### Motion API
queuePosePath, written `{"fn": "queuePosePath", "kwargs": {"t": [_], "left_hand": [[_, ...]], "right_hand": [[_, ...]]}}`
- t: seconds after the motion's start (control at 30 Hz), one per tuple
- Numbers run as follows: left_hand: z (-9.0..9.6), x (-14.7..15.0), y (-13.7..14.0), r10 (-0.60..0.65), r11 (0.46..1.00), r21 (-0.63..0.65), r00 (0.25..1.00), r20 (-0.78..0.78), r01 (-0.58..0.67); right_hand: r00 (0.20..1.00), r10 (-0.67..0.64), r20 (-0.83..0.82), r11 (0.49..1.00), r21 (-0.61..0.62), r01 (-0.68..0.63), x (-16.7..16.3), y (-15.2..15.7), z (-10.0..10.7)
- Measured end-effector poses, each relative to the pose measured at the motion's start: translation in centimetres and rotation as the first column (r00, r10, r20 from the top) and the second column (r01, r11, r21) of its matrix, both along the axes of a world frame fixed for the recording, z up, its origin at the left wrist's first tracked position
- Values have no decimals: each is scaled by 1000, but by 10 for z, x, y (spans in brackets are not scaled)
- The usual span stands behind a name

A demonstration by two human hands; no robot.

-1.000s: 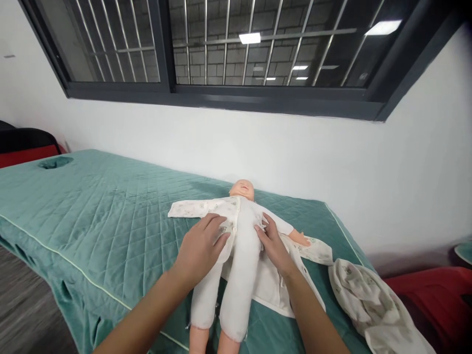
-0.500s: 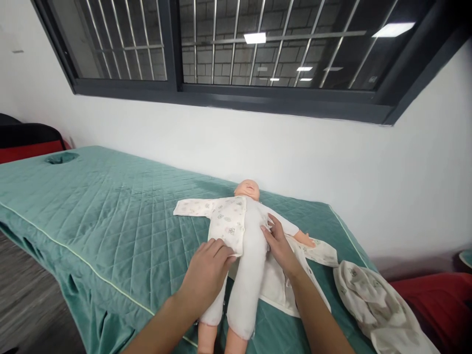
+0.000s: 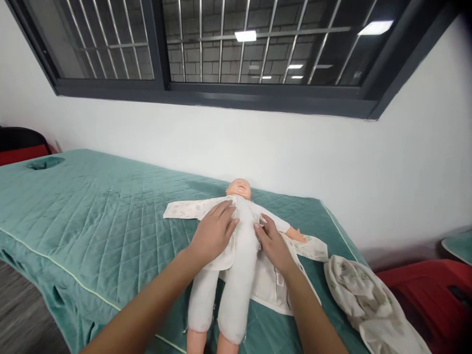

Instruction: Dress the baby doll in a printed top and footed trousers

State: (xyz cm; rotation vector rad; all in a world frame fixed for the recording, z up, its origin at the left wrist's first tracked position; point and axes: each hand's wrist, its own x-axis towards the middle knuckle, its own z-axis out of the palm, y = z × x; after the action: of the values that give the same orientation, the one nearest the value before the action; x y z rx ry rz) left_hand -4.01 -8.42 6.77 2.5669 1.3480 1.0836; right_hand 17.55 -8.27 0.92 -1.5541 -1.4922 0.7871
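Note:
A baby doll [image 3: 246, 231] with a white cloth body lies on its back, its head toward the wall. A white printed baby shirt [image 3: 223, 258] covers one side of its chest, the sleeve stretched out to the left. The shirt's other half lies spread beneath the doll on the right. My left hand [image 3: 216, 231] rests on the shirt front at the chest, fingers extended and laid flat. At the doll's right-hand side, my right hand [image 3: 272, 243] has its thumb and fingers bent around a bit of the white body cloth; the fingertips are partly hidden.
The doll lies on a green quilted bed [image 3: 125, 196] with a hole near its far left end. Crumpled printed baby clothing [image 3: 365, 290] lies at the right edge. Beyond it is a red chair [image 3: 431, 290]. A white wall and barred window [image 3: 258, 54] rise behind.
My left hand has moved from the shirt's lower hem up to the chest, and its fingers have straightened. My right hand stays by the doll's side. The view has shifted slightly right.

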Motion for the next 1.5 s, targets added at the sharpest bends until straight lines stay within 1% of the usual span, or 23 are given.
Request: {"fn": "queuePosePath", "kwargs": {"t": [0.07,0.17,0.23,0.3,0.33,0.37,0.43,0.47,0.5,0.57,0.63,0.7,0.73,0.77,0.8,0.93,1.0,1.07,1.17,1.23,1.3,1.4,1.5], "left_hand": [[3,11,17,13,998,-64,997,-76,-18],[12,22,31,13,988,-147,983,-183,-41],[22,28,34,39,984,-163,974,-223,-76],[31,39,36,58,985,-142,967,-246,-95],[34,48,37,42,989,-126,965,-258,-77],[36,60,38,0,993,-116,962,-273,-33],[36,89,41,-151,985,-131,930,-335,113],[34,105,43,-238,969,-157,890,-388,191],[31,121,44,-305,951,-188,844,-442,245],[24,153,48,-374,927,-247,758,-535,284],[16,178,51,-415,909,-303,694,-589,287],[9,194,55,-438,897,-342,658,-612,280],[7,199,57,-445,894,-354,648,-618,276],[5,202,60,-448,892,-360,641,-623,274],[5,203,63,-449,892,-360,639,-625,274],[6,195,76,-416,908,-313,676,-609,277],[8,188,82,-400,915,-298,695,-597,271],[9,182,85,-402,914,-297,702,-588,275],[11,175,87,-424,905,-303,699,-576,299],[13,171,86,-436,899,-303,702,-564,315],[14,166,85,-444,896,-308,695,-566,321],[15,162,83,-454,890,-333,654,-605,310],[12,159,81,-469,883,-351,617,-632,312]], "right_hand": [[999,-10,47,1000,21,9,2,-1,2],[995,-43,86,997,61,38,13,-2,8],[991,-113,77,991,81,107,26,-1,15],[971,-239,19,966,104,236,44,-1,23],[950,-312,-15,943,116,311,53,-2,27],[924,-380,-37,916,129,381,62,-2,30],[880,-474,-23,869,146,472,77,-5,35],[869,-495,14,861,146,488,82,-6,36],[868,-493,66,866,135,481,87,-8,36],[889,-420,184,907,62,416,94,-10,34],[919,-258,299,956,-57,287,100,-12,28],[925,-102,367,974,-153,167,104,-14,23],[923,-54,382,976,-176,130,105,-15,21],[918,-39,395,977,-179,118,106,-16,20],[909,-53,412,976,-172,135,106,-16,20],[847,-176,501,948,-145,283,96,-16,22],[831,-219,511,929,-150,337,88,-14,19],[838,-255,483,922,-140,362,82,-10,14],[884,-311,349,924,-107,367,86,-4,5],[893,-369,259,914,-76,400,97,-1,2],[870,-451,198,884,-38,467,110,1,0],[824,-563,65,826,7,564,123,2,-2],[782,-611,-121,785,30,618,123,0,-2]]}}
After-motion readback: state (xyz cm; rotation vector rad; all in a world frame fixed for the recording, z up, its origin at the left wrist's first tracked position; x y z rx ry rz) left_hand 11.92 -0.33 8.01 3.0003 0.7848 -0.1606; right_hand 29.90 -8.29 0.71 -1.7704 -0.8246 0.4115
